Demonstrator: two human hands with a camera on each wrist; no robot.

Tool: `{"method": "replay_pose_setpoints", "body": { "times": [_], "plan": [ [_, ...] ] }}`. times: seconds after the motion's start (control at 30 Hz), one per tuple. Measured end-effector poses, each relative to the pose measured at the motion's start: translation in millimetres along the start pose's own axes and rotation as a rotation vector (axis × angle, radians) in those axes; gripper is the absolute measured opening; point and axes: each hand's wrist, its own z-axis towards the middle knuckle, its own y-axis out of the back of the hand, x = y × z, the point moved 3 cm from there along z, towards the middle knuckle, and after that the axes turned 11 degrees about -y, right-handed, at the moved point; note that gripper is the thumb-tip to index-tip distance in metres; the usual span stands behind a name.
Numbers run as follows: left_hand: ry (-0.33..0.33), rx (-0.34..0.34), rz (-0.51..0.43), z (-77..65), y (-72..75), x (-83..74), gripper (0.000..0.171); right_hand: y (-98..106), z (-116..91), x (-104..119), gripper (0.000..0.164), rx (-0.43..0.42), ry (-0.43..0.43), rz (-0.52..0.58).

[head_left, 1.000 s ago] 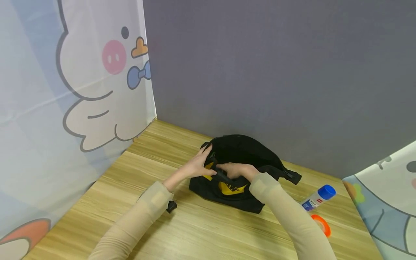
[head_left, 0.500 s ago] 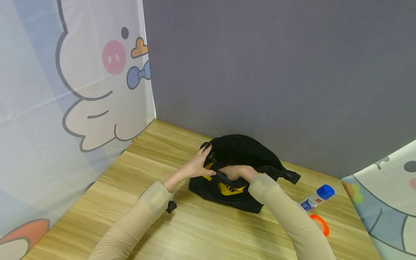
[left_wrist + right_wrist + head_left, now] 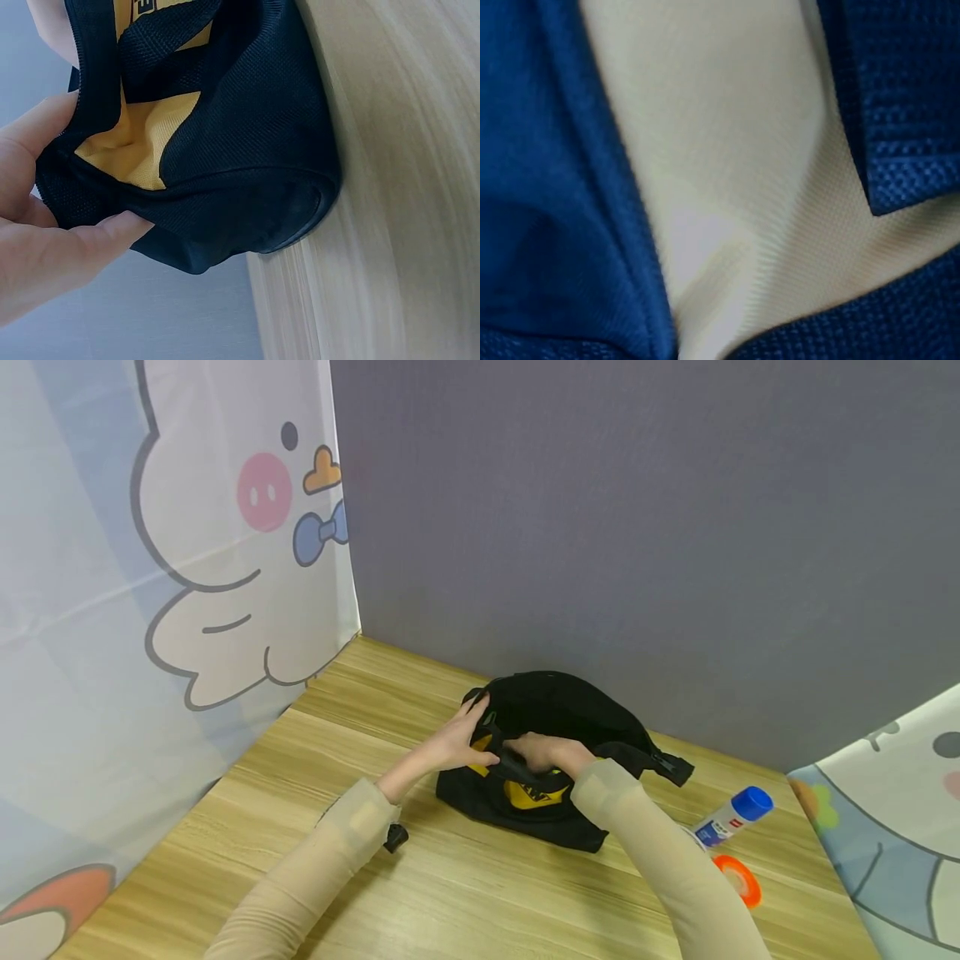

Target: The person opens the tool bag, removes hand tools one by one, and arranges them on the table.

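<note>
Left hand pinched the black-and-yellow fabric bag on the wood-grain table, right hand sat at its mouth, grip hidden; we judged opening done, blue-capped white glue stick and orange ring outside.

a plain grey wall backs the wood-grained tabletop, flanked by pale cartoon-printed sheets.
</note>
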Motion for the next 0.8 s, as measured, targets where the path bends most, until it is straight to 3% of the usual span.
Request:
{"method": "replay_pose_setpoints", "body": {
  "times": [0.13, 0.37, 0.6, 0.8],
  "plan": [
    [0.002, 0.006, 0.003, 0.4, -0.8, 0.0, 0.101, -0.5, 1.1, -1.6, 0.059, -0.042, -0.031, -0.055],
    [0.011, 0.005, 0.016, 1.9, -0.1, 0.2, 0.100, 3.2, -2.4, -9.1, 0.065, -0.087, -0.117, -0.024],
    [-0.001, -0.008, 0.019, -0.1, 0.3, -1.5, 0.100, 0.1, -5.7, -22.4, 0.055, -0.020, -0.275, 0.004],
    [-0.003, -0.008, 0.025, 0.2, -0.1, -2.8, 0.101, -3.1, -1.7, -24.1, 0.039, -0.041, -0.252, -0.020]
  ]
}}
